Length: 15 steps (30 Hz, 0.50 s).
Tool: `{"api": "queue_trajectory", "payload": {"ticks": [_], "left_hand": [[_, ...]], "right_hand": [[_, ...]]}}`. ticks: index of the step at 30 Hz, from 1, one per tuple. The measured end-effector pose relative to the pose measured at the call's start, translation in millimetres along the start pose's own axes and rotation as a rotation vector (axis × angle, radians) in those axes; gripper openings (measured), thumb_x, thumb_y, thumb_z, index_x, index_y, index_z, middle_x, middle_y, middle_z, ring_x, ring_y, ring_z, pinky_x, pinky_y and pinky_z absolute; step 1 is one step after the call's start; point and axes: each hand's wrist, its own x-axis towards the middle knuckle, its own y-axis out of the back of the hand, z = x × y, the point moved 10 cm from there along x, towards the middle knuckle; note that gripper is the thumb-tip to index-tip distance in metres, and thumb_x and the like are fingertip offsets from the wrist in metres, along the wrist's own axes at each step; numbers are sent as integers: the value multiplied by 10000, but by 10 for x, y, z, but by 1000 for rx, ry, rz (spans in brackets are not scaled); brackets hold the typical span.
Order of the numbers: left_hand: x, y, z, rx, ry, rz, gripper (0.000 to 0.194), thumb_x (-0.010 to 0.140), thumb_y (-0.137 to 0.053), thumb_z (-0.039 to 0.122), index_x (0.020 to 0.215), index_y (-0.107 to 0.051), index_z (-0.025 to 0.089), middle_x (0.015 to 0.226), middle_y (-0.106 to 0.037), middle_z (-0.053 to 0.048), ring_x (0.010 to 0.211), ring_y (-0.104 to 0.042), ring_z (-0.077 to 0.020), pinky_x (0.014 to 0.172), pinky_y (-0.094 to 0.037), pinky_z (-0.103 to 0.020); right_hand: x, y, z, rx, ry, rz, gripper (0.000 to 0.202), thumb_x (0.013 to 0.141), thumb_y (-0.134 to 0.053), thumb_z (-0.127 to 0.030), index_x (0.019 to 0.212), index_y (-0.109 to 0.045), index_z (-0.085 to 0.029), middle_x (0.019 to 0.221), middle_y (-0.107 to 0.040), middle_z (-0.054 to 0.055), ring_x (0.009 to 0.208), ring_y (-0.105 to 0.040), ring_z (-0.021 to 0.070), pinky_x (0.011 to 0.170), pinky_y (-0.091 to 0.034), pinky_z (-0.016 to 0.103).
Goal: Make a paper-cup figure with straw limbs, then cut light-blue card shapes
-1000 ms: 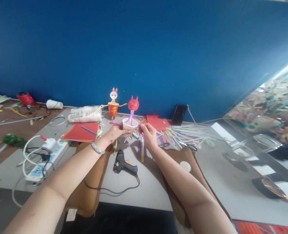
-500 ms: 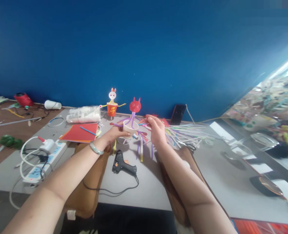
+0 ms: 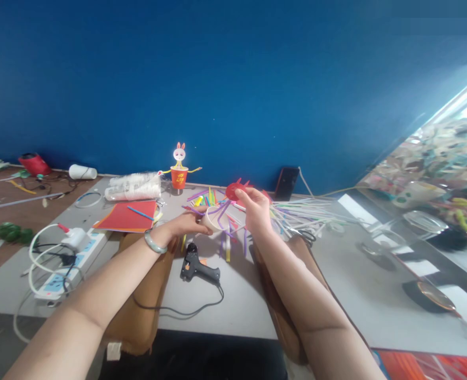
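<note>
My left hand grips a white paper cup that leans over to the right. Purple pipe cleaners rise out of the cup toward a red animal head cutout with pointed ears. The fingers of my right hand pinch that red head at its right side. Below the cup a black glue gun lies on the grey table, its cord looping toward me. Behind, to the left, stands a finished-looking rabbit figure in a red cup with yellow pipe-cleaner arms.
Loose pipe cleaners spread to the right, with scissors near them. A dark phone leans against the blue wall. At left are stacked paper cups, red paper sheets and a power strip with cables.
My right hand has taken hold of the red head, which has come down and to the right. The cup has tipped from upright to leaning right in my left hand.
</note>
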Motion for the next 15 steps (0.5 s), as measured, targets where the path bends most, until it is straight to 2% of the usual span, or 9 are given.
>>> {"api": "queue_trajectory", "payload": {"ticks": [7, 15], "left_hand": [[2, 8, 9, 44, 2, 5, 689, 673, -772, 223, 1327, -558, 202, 1210, -657, -90, 1047, -630, -244, 871, -509, -352], [-17, -31, 111, 39, -33, -19, 610, 667, -773, 229, 1249, -600, 175, 1204, -664, -100, 1087, -615, -254, 896, -490, -348]], "right_hand": [[0, 4, -19, -44, 20, 1, 240, 729, -773, -425, 775, -723, -195, 741, -725, 18, 697, -639, 166, 718, -490, 322], [-3, -10, -28, -9, 40, 10, 187, 740, -754, -378, 713, -692, -205, 705, -705, 1, 659, -614, 144, 704, -484, 303]]}}
